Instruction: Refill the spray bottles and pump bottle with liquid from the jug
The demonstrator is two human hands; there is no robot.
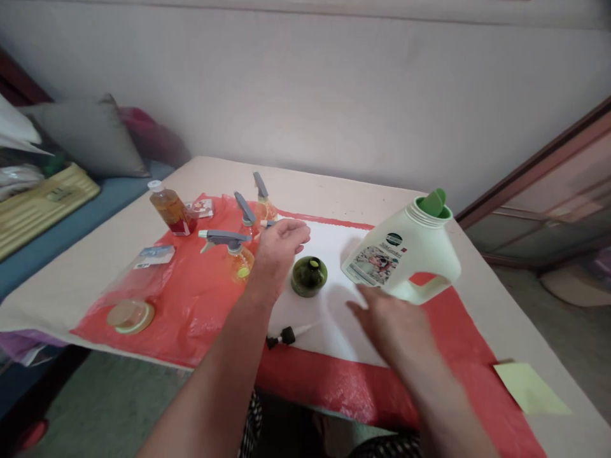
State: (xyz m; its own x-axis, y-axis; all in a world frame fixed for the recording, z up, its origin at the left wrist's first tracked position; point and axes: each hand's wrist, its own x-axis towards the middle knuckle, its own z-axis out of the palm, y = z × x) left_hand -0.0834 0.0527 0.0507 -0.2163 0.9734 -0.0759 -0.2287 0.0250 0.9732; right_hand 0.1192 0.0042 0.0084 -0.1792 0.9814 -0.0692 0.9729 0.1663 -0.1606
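Observation:
A squat dark green bottle (309, 278) with an uncapped neck stands on a white sheet (329, 238). Just to its left hovers my left hand (285, 243), fingers stretched out and slightly bent, with nothing visible in them. My right hand (394, 318), a little blurred, hangs over the sheet with thumb and fingers apart, in front of a large pale jug (398, 251). A green cap or scoop (433, 202) sits in the jug's mouth. A black pump top (285, 336) with a pale tube lies near the sheet's front edge.
Three spray bottles with grey triggers (228, 239) stand left of my left hand. Further left are a bottle of amber liquid (172, 210), a small packet (155, 256) and a round lidded tub (131, 316). Red plastic (191, 292) covers the table; a yellow note (532, 387) lies right.

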